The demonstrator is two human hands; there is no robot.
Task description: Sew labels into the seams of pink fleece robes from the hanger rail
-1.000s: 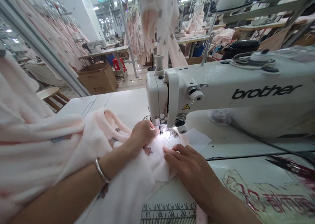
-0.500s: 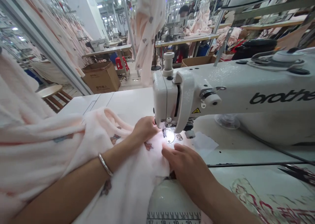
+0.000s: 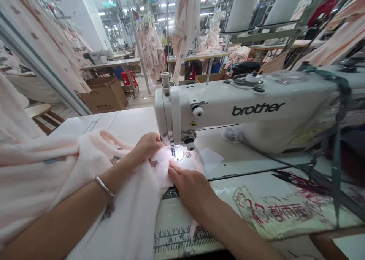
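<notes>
Pale pink fleecy fabric point(image 3: 134, 199) with small printed figures lies across the left of the sewing table, its edge under the needle area of a white sewing machine point(image 3: 211, 107). My left hand point(image 3: 148, 145), a silver bangle on its wrist, is closed on the fabric just left of the machine head. Fingers of my right hand point(image 3: 191, 185) press together on the fabric's edge in front of the lit needle plate point(image 3: 179, 153). The fingertips of both hands are partly hidden by cloth or machine.
Thread snips point(image 3: 296, 180) lie on the table at right, near a clear bobbin-like disc point(image 3: 232, 134). A ruler strip point(image 3: 182, 239) runs along the front edge. Behind stand a cardboard box point(image 3: 104, 94), a wooden stool point(image 3: 40, 111) and hanging pink garments point(image 3: 151, 48).
The view has swung to the right, so the machine appears further left and more of its arm shows. Both hands stay on the fabric by the needle in nearly the same pose.
</notes>
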